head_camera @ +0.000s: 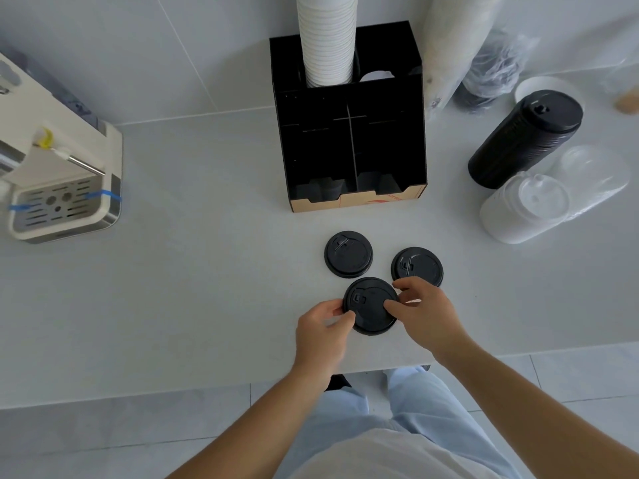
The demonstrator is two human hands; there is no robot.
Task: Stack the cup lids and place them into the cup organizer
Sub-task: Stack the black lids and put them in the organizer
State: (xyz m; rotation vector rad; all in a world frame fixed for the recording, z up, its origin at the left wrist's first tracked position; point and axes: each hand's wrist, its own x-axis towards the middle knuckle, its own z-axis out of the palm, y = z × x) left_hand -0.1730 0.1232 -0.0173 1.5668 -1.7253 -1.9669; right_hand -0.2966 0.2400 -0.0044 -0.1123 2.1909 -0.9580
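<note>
Three black cup lids lie on the white counter in front of the black cup organizer point(349, 140). The nearest lid point(370, 305) is gripped from both sides: my left hand point(323, 335) pinches its left rim and my right hand point(427, 314) holds its right rim. A second lid point(348, 254) lies flat behind it to the left. The third lid point(418, 266) lies flat to the right, partly covered by my right fingers. The organizer's front compartments look dark; a tall stack of white cups point(326, 39) stands in its back left slot.
A cream coffee machine point(62, 188) stands at the left. At the right lie a sleeve of black lids point(522, 140), a sleeve of white lids point(525, 209) and bagged cups point(446, 53) against the wall. The counter's front edge point(207, 388) runs just below my wrists.
</note>
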